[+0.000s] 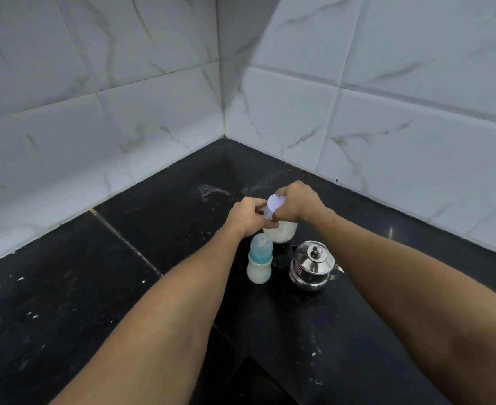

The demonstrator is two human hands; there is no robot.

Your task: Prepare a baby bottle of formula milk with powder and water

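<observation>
Black counter (153,206) is carrying a powder jar (283,232), with the right hand (295,204) curling fingers round the white lid (275,202) and the left hand (248,216) pinching the neck with its fingers. A milk-filled baby bottle (259,258) is standing just before the jar, a steel kettle (312,266) near its front-right.

Bottle (259,260) stood upright, capped, teal collar, milky liquid inside, jar (280,233) of white powder just behind it, white lid (276,203) at its mouth, lidded steel kettle (312,266) right of bottle.
</observation>
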